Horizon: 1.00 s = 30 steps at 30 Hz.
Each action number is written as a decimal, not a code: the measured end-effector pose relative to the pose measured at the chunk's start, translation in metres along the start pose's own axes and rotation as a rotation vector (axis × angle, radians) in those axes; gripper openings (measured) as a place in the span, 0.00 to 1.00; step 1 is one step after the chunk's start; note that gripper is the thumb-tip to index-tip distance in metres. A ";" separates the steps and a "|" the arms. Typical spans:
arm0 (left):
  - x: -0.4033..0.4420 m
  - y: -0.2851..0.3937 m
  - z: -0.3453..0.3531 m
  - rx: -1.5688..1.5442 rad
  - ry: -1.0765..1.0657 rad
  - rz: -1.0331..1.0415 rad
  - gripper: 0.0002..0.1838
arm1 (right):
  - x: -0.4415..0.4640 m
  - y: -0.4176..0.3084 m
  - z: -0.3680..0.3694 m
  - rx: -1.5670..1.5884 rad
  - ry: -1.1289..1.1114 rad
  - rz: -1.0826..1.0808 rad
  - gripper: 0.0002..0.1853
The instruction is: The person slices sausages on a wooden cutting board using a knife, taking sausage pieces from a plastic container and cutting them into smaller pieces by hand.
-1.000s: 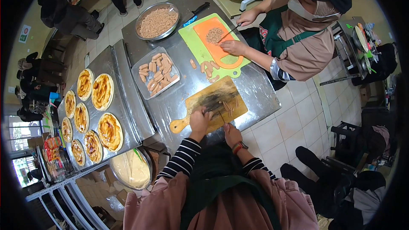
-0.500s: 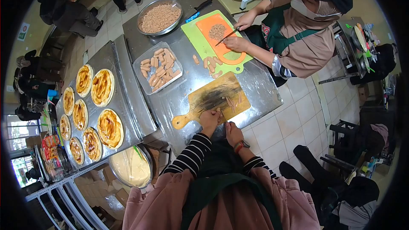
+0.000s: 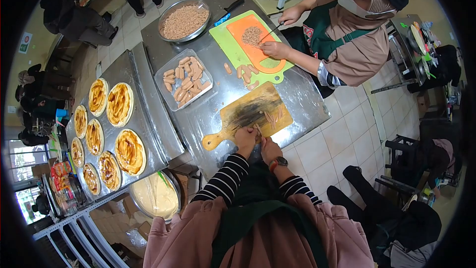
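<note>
A wooden cutting board (image 3: 238,111) with a dark stained middle and a round-ended handle lies at the table's near edge. My left hand (image 3: 246,139) is closed on the board's near side, fingertips pinching a small sausage piece (image 3: 256,126). Close beside it, my right hand (image 3: 270,150) is wrapped round a knife (image 3: 259,131); its thin blade points away from me beside the left fingertips, and the handle is mostly hidden. Several thin sausage strips (image 3: 271,118) lie on the board's right part.
Beyond the board stand a clear tub (image 3: 210,94) of sausages and a steel bowl (image 3: 163,33) of chopped sausage. Across the table, a co-worker's hands (image 3: 276,49) cut on an orange board (image 3: 270,71) over a green one (image 3: 218,32). Left, a metal table (image 3: 115,64) bears several glazed dough rounds (image 3: 131,152).
My hands have shifted slightly, and the knife blade beside my left fingertips shows at a different angle. The co-worker's knife hand has moved back and up. The whole view has shifted a little.
</note>
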State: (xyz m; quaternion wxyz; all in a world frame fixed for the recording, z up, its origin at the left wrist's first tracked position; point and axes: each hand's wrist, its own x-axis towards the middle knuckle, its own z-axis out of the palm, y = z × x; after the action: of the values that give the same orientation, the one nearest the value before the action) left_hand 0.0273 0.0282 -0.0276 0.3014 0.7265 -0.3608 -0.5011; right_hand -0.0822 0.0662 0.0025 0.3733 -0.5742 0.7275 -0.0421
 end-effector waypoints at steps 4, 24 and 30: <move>-0.001 0.000 0.002 0.055 0.065 0.046 0.08 | -0.014 0.003 -0.010 -0.027 -0.026 0.014 0.22; -0.009 0.009 -0.001 0.087 0.054 0.059 0.07 | -0.024 -0.008 -0.018 -0.009 0.022 -0.013 0.24; -0.007 0.005 -0.001 0.112 0.064 0.071 0.07 | -0.014 -0.009 -0.015 -0.008 -0.010 -0.009 0.23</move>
State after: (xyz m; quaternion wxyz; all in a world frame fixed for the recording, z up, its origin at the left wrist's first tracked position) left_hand 0.0254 0.0313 -0.0199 0.2894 0.7445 -0.4040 -0.4457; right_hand -0.0834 0.0696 0.0248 0.3744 -0.5791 0.7232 -0.0381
